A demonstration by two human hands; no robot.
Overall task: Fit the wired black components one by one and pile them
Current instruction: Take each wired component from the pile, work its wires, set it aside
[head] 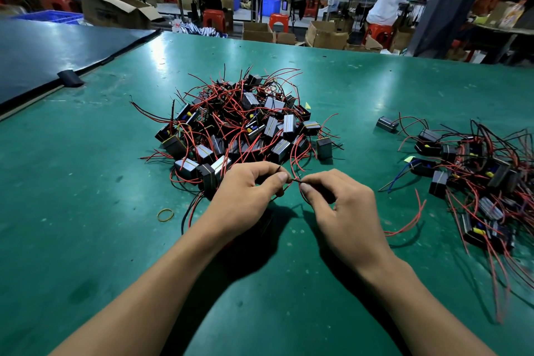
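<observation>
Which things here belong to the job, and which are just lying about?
In the job: left hand and right hand pinching the wire; middle pile of components; right pile.
Lying about: rubber band; dark board; cardboard boxes.

A heap of wired components (245,124) lies in the middle of the table (86,240). Just before it, the left hand (245,196) and right hand (344,211) pinch a wire (294,180) between them. A second heap (476,176) lies well apart to the right, a rubber band (165,214) left of the left hand, and a board (52,49) at the far left.
</observation>
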